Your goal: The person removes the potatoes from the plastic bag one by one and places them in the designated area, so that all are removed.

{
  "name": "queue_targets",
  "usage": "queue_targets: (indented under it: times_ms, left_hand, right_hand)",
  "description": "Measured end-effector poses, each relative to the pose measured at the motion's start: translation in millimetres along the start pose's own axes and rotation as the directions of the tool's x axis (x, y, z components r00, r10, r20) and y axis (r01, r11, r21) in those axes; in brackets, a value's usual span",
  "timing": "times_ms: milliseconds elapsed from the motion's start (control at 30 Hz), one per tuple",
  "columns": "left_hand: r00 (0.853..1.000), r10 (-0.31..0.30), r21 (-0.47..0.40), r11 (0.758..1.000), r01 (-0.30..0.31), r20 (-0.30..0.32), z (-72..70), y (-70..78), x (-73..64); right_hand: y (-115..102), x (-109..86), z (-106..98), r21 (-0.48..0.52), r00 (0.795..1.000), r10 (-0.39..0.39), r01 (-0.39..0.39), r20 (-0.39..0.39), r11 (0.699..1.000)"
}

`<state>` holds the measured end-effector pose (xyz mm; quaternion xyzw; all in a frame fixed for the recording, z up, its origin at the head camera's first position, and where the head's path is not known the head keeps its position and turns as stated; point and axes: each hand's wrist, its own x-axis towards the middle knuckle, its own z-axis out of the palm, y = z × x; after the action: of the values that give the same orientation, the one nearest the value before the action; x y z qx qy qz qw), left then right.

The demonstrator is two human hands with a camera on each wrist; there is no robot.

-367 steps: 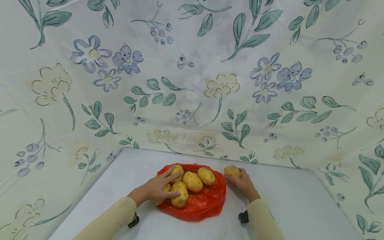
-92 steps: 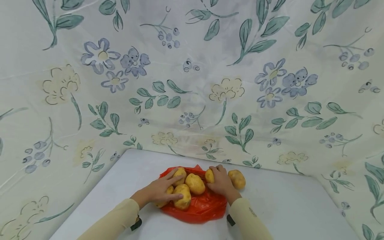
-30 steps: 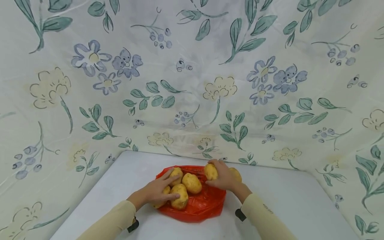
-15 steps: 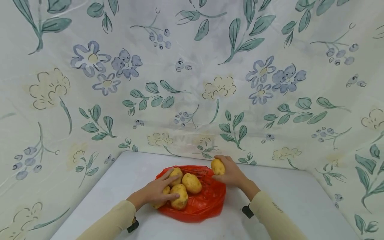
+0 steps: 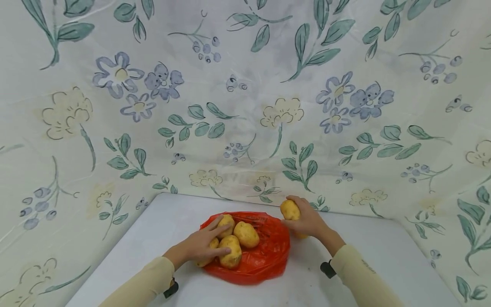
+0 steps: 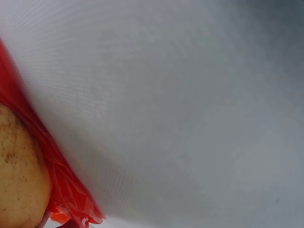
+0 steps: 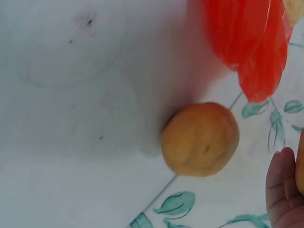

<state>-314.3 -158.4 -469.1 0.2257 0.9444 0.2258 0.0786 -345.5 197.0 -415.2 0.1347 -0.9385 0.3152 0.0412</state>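
My right hand (image 5: pixel 310 218) grips a yellow potato (image 5: pixel 290 209), raised at the right side of a red plastic bag (image 5: pixel 264 260). Under that hand a second potato (image 7: pixel 199 139) sits on the table, mostly hidden by the hand in the head view. My left hand (image 5: pixel 199 243) lies with spread, straight fingers across potatoes at the bag's left side. One potato (image 5: pixel 229 251) shows by its thumb, another (image 5: pixel 226 225) beneath its fingers, and part of one (image 5: pixel 209 253) below the palm. A further potato (image 5: pixel 246 235) rests in the middle of the bag.
The white table (image 5: pixel 184 290) ends at the back against a hanging floral cloth (image 5: pixel 245 128). The bag's crumpled edge (image 7: pixel 261 76) stands close to the potato on the table. Dark specks (image 7: pixel 90 22) mark the tabletop.
Over the last second my right hand has lifted a potato off the bag's right side and carried it rightward. Earlier, another potato was set down at the right. The left hand has stayed put.
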Motion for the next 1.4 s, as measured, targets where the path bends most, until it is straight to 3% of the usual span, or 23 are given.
queue_targets:
  times_ms: [267, 467, 700, 1067, 1400]
  left_hand:
    - [1.0, -0.009, 0.013, 1.0, 0.009, -0.011, -0.5, -1.6, -2.7]
    - [1.0, -0.002, 0.007, 1.0, 0.002, -0.008, 0.3, 1.0, -2.0]
    - [1.0, 0.002, 0.006, 1.0, -0.002, -0.011, -1.9, 4.4, -3.7]
    - [1.0, -0.005, 0.019, 1.0, 0.006, -0.009, -2.5, 4.4, -2.6]
    - [1.0, -0.014, 0.01, 1.0, 0.014, -0.002, -2.3, 4.0, -1.8]
  right_hand:
    - [13, -1.1, -13, 0.035, 0.997, -0.04, 0.042, -0.059, 0.998]
    - [26, 0.1, -23, 0.014, 0.994, -0.026, 0.028, -0.108, 1.0]
    - [38, 0.4, -31, 0.033, 0.991, 0.078, -0.075, -0.11, 0.997]
    - [71, -4.7, -37, -0.002, 0.986, 0.093, -0.094, -0.141, 0.996]
    - [92, -13.2, -35, -0.033, 0.976, 0.185, -0.19, -0.112, 0.981]
